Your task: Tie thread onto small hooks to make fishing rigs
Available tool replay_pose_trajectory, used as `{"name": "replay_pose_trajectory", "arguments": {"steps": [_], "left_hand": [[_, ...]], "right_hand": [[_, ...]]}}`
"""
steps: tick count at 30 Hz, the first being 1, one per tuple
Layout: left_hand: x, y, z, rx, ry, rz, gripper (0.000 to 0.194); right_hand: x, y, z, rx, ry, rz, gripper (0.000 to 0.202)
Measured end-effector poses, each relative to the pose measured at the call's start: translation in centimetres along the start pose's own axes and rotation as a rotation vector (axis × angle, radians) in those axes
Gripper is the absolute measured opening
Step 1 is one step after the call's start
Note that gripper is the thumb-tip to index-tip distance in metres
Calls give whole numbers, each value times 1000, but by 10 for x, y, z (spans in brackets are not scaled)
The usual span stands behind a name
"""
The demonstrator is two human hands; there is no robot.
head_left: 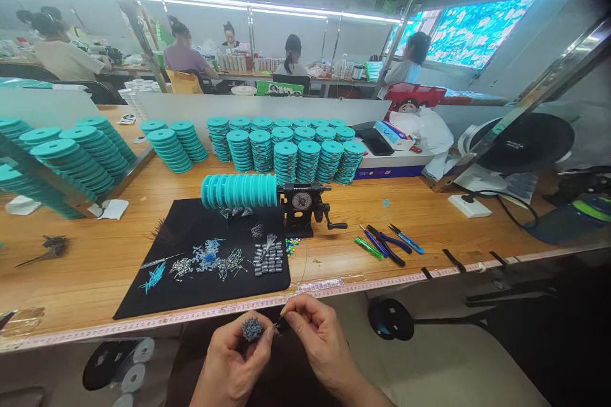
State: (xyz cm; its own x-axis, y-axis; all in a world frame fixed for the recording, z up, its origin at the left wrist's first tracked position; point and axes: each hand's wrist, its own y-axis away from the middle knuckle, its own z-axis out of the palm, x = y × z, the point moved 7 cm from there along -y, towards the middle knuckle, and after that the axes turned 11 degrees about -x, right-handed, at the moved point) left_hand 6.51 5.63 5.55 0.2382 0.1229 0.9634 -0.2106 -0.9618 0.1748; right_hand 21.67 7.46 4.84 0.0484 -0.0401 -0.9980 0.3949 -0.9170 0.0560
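Observation:
My left hand (238, 356), low in the middle of the view, is closed round a blue-grey bundle of small pieces (252, 329). Close on its right, my right hand (317, 343) has thumb and forefinger pinched together by a tiny dark and light piece between the hands, too small to name. Beyond them on a black mat (191, 296) lie blue sticks (153, 277), pale blue bits (206, 255), piles of small metal parts (231, 264) and rows of grey cylinders (268, 261). A hand-cranked black winder (301, 203) carries a row of turquoise spools (238, 191).
Stacks of turquoise spools (285, 162) stand behind the winder, with more at the left (67, 165). Pliers (391, 245), cutters (405, 238) and a green tube (368, 248) lie to the right. A measuring tape (191, 313) runs along the table edge. Several people sit farther back.

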Motion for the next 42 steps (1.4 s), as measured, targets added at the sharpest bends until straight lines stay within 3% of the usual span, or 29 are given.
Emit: {"name": "replay_pose_trajectory", "arguments": {"steps": [5,9,14,18,24,30,42], "left_hand": [[20,5,-3,93,-257,174,12],[28,8,-2,134,-271,258,10],[27,11,-1,198,-254,263,10],[18,6,1,118,-201,161,8],[-6,-2,5,-13,330,-73,29],[-22,-1,20,-111,666,-234,36],[-24,-2,24,-161,735,-231,38]], "right_hand": [[0,0,0,-25,-14,-18,24],[-1,-1,2,-62,-60,-10,27],[-3,-2,2,-66,-81,-5,29],[-1,-2,2,-75,-96,1,29],[0,-2,2,-72,-76,10,28],[-2,-2,4,-68,-100,21,27],[-6,-2,7,-81,-119,19,28]]}}
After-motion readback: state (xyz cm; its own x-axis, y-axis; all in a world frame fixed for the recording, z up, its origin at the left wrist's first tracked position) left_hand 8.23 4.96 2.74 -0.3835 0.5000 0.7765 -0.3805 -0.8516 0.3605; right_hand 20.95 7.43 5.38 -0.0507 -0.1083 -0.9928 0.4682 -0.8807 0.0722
